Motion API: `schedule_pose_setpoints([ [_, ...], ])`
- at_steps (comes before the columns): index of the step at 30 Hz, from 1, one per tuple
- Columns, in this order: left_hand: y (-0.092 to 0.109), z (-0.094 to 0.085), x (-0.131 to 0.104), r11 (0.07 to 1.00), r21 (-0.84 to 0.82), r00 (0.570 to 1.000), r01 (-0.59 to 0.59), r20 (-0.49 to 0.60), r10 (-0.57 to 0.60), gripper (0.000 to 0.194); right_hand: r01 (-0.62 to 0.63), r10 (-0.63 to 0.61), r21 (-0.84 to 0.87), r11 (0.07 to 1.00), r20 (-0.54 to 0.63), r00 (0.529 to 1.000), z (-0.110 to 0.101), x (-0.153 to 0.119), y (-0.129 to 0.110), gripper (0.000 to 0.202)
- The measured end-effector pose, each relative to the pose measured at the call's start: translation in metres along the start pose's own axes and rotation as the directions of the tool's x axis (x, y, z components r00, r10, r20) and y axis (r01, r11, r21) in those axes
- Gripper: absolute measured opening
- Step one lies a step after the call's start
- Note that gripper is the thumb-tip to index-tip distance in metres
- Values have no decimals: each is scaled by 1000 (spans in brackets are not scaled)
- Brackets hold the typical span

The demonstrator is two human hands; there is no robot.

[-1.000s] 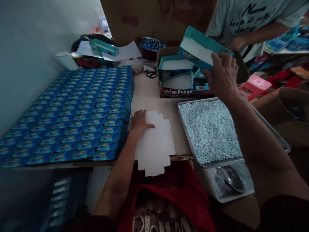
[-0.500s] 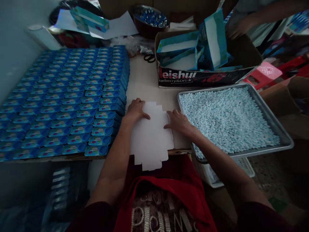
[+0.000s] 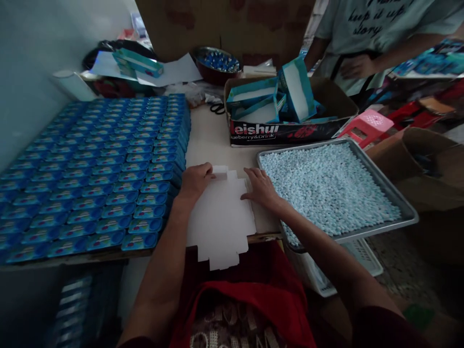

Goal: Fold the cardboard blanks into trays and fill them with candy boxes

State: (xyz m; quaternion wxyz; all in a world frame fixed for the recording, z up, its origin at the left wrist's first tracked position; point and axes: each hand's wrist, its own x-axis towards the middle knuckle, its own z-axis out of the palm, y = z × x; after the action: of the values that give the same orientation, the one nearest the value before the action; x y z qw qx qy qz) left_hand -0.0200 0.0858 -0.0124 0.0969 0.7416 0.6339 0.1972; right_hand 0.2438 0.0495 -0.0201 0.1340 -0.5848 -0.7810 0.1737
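A flat white carton blank (image 3: 222, 217) with notched edges and flaps lies before me, its near end jutting over the table edge. At its far left corner my left hand (image 3: 195, 182) is closed, thumb and fingers pinching a flap that stands slightly raised. My right hand (image 3: 261, 187) is open at the blank's far right edge, fingers spread and thumb near the card; whether it touches the card I cannot tell. Rows of small blue packs (image 3: 97, 174) stand left of my left arm. Right of my right hand is a metal tray (image 3: 408, 215) full of pale blue pellets (image 3: 333, 188).
A black printed cardboard box (image 3: 290, 137) holds several teal cartons (image 3: 297, 92). Behind the table's far part are scissors (image 3: 217, 108), a bowl (image 3: 217, 72) of blue pieces and a white roll (image 3: 74, 86). A co-worker (image 3: 369, 43) stands at the far right, near a pink stool (image 3: 368, 123).
My left hand has gone from lying spread on the blank to pinching its far left flap, now raised. My right hand's fingers have lifted and opened out. The view has tilted up.
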Motion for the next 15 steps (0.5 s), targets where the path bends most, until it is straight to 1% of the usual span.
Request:
schedule_pose_setpoints([
  [2, 3, -13, 0, 992, -120, 997, -30, -71, 21, 14, -36, 47, 250, 968, -38, 998, 0, 5, 6, 98],
  [3, 4, -19, 1, 982, -185, 993, -35, -121, 13, 14, -70, 89, 387, 919, -30, 996, 1, 7, 9, 95],
  [5, 4, -28, 4, 953, -300, 982, -32, -187, -26, 13, -134, 149, 613, 779, 26, 988, 5, 9, 13, 87],
  [7, 3, -32, 8, 922, -387, 980, 0, -183, -77, 14, -147, 140, 744, 652, 72, 987, 10, 8, 14, 78],
  [8, 4, -31, 10, 909, -417, 980, 28, -166, -107, 15, -141, 122, 778, 612, 84, 989, 13, 7, 14, 75],
  [10, 5, -25, 11, 889, -449, 976, 91, -135, -168, 18, -145, 112, 800, 583, 98, 989, 16, 4, 14, 72],
  [13, 9, -11, 8, 861, -485, 966, 154, -111, -235, 20, -210, 169, 746, 632, 131, 977, 18, 1, 14, 73],
  [15, 10, -4, 4, 806, -560, 957, 191, -74, -279, 26, -248, 198, 715, 653, 155, 968, 17, -2, 16, 76],
])
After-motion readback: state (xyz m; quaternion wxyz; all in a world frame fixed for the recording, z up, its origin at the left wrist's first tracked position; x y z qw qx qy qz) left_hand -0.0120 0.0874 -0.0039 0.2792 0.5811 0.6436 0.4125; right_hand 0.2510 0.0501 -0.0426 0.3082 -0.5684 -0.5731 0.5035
